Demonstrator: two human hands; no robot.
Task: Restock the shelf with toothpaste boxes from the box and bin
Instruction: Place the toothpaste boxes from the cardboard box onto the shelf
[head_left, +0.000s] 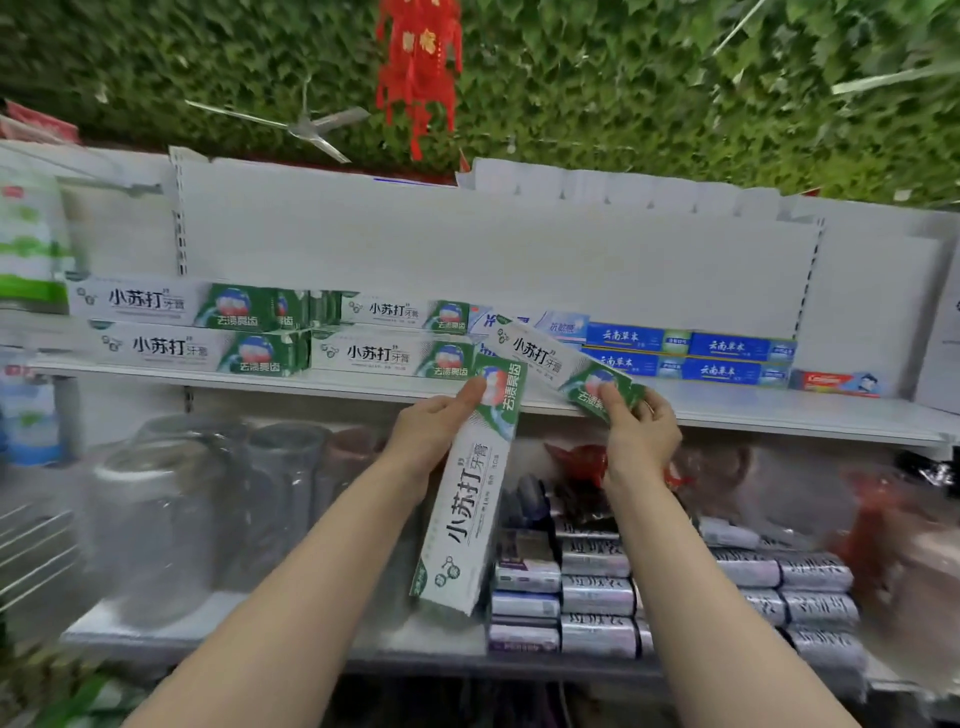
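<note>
Each hand (434, 428) (641, 428) grips a toothpaste box (470, 499) (558, 364); lower shelf goods (597, 587) blurred.

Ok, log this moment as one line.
left hand: holds green-white toothpaste box | right hand: angling second box onto shelf

six green-white toothpaste boxes (470, 499), four blue boxes (636, 338), one red box (834, 383), two hands (434, 434)

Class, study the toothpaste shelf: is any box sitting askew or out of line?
Yes. The green-and-white box in the right hand lies slanted across the neat rows, not yet squared. The left hand holds another box upright, off the shelf.
</note>
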